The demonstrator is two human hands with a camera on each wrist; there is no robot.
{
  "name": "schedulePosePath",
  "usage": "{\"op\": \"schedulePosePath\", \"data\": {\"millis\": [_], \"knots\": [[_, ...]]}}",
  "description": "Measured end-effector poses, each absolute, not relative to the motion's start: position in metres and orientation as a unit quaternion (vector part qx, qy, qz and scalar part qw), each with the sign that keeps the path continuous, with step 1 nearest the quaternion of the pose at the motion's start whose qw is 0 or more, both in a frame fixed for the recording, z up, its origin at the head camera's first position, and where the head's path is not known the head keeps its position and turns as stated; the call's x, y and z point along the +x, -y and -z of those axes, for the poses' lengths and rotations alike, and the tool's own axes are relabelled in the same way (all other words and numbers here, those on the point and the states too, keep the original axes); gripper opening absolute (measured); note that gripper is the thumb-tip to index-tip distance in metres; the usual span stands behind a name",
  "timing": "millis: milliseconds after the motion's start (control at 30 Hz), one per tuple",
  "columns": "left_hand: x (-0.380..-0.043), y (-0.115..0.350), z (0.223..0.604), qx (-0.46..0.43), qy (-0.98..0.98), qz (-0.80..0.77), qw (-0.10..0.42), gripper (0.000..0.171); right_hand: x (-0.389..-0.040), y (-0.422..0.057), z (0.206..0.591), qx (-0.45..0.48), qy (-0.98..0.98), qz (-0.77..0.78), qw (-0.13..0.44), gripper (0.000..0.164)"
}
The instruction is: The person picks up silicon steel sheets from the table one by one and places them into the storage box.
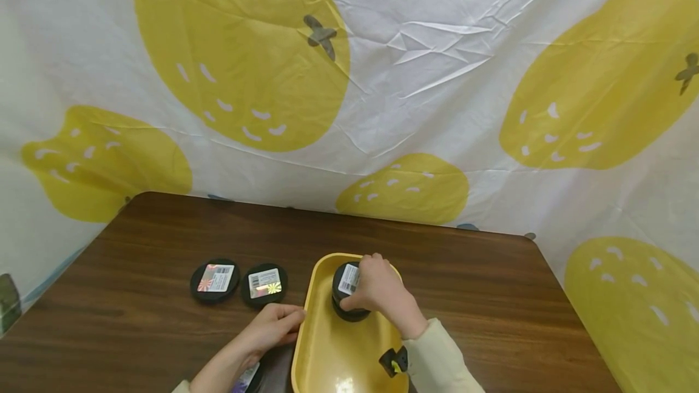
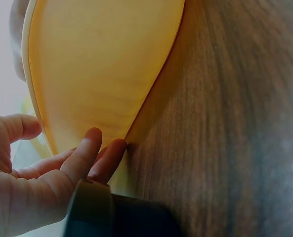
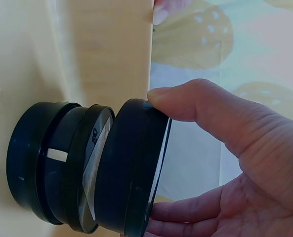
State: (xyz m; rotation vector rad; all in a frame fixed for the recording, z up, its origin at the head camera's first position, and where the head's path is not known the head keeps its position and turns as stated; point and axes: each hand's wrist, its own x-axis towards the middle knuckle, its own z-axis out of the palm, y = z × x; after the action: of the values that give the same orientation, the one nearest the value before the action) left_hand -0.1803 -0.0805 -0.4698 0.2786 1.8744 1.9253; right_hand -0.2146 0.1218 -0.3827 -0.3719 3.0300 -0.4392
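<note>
My right hand [image 1: 377,287] grips a flat round black container [image 3: 131,165] with a white label, thumb on one side of its edge and fingers on the other. It sits tilted against the top of another black container [image 3: 42,160] inside the yellow tray [image 1: 327,356]. My left hand [image 1: 275,323] is at the tray's left side. In the left wrist view its thumb [image 2: 25,126] touches the rim, while the fingertips [image 2: 117,145] rest against the outer wall near the bottom edge. Below the left wrist a further black container [image 1: 248,378] with a purple label is partly hidden.
Two labelled black containers, one farther left [image 1: 215,281] and one nearer the tray [image 1: 264,284], lie on the brown wooden table [image 1: 469,272]. A white cloth [image 1: 415,77] with large yellow fruit hangs behind. A small black piece [image 1: 394,361] is at the right cuff.
</note>
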Motion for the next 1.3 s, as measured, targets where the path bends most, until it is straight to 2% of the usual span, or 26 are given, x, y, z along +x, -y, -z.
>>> {"op": "schedulePosePath", "data": {"millis": [933, 1300], "knots": [[-0.1802, 0.0819, 0.4687, 0.102, -0.675, -0.694, 0.228, 0.038, -0.2167, -0.1191, 0.3872, -0.109, -0.982, 0.150, 0.030, 0.050], [-0.1806, 0.0815, 0.4689, 0.100, -0.675, -0.697, 0.223, 0.037, -0.2170, -0.1194, 0.3883, -0.109, -0.981, 0.156, 0.030, 0.044]]}}
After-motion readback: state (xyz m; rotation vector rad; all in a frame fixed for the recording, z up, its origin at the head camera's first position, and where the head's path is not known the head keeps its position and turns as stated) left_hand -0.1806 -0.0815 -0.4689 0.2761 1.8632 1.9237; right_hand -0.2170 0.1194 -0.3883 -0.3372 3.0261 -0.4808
